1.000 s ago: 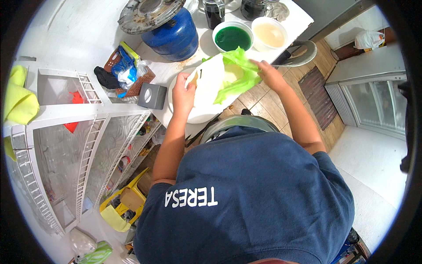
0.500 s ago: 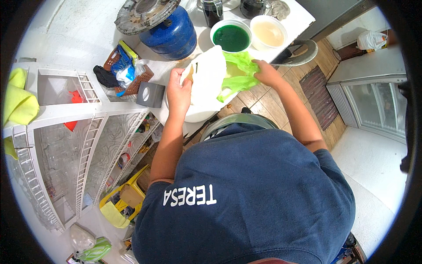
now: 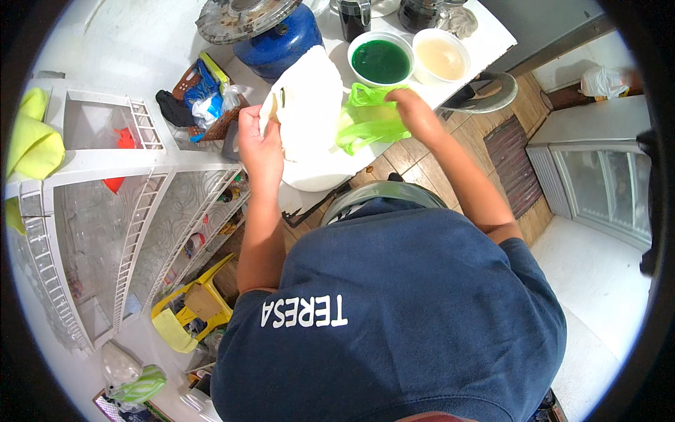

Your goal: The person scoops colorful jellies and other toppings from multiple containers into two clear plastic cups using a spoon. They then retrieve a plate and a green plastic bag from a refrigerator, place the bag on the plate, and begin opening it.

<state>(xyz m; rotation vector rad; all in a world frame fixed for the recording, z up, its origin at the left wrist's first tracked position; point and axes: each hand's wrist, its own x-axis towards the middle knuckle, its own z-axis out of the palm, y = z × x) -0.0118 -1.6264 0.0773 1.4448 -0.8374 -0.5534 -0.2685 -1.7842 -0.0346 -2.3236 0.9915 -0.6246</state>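
Observation:
My left hand (image 3: 261, 148) is closed on the edge of a large white object (image 3: 309, 105), smooth and bright, with a dark slit and a tan patch near my fingers. Whether it is a bag, a sheet or a foam piece I cannot make out. My right hand (image 3: 415, 116) pinches a thin light-green plastic bag (image 3: 373, 123), which hangs crumpled against the white object's right side. Below both lies something round and white (image 3: 316, 177) at the table's near edge. Just beyond the bag are a tub of green liquid (image 3: 380, 60) and a tub of pale beige liquid (image 3: 441, 58).
At the back left of the white table (image 3: 485, 42) stands a blue gas cylinder (image 3: 271, 49) topped by a blackened metal burner. A brown basket (image 3: 223, 126) of plastic bags sits left, beside white shelving (image 3: 105, 172). A glass-fronted fridge (image 3: 598, 176) is at right.
Both hands have shifted left, carrying the white object and the green bag with them. The white object now covers part of the gas cylinder, and the small grey box is mostly hidden.

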